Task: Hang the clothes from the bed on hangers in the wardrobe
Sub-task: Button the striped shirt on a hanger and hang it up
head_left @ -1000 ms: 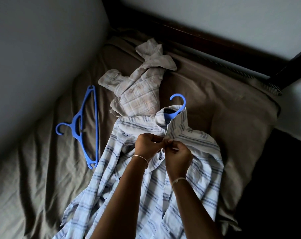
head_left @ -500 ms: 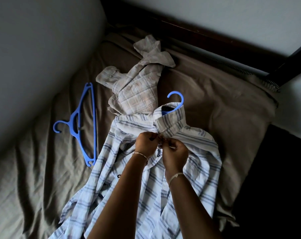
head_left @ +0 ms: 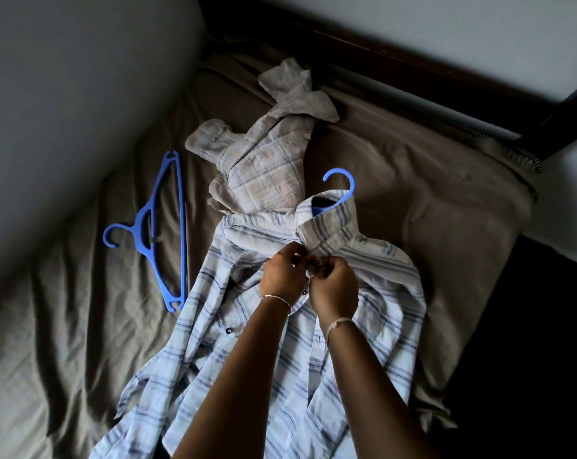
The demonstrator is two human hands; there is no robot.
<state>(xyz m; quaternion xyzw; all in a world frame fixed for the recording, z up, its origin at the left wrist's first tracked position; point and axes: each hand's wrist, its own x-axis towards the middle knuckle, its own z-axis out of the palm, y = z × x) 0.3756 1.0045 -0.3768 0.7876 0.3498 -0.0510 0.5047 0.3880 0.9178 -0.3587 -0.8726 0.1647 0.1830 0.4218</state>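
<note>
Your spare hanger (head_left: pixel 141 228) lies flat on the bed (head_left: pixel 65 342) at the far left, apart from both garments. Just right of it, the beige plaid shirt (head_left: pixel 264 167) sits crumpled on the sheet with no hanger in it; its lower edge touches the shoulder of the striped shirt (head_left: pixel 379 293).

The striped shirt lies spread front-up on the bed, below and right of the plaid one. Your left hand (head_left: pixel 282 270) pinches one front edge just under the collar, fingers curled on the cloth. Your right hand (head_left: pixel 335 283) pinches the opposite edge, touching the left hand. The fingertips hide the button itself; the step appears to be fastening the top button.

Further right, the hook of the second hanger (head_left: pixel 351 185) protrudes from the collar. The rest of that hanger is under the fabric.

Likely faults from here:
- Button not seated: a half-passed button can release on lifting, and the shirt may slide off one shoulder of the hanger.
- Hanger displaced: pulling the front edges sideways can shift the hanger inside the shirt.
- Snagging: lifting the striped shirt may drag the plaid shirt where the two touch.
- Trailing sleeves: loose cloth near you can catch on the bed edge.
</note>
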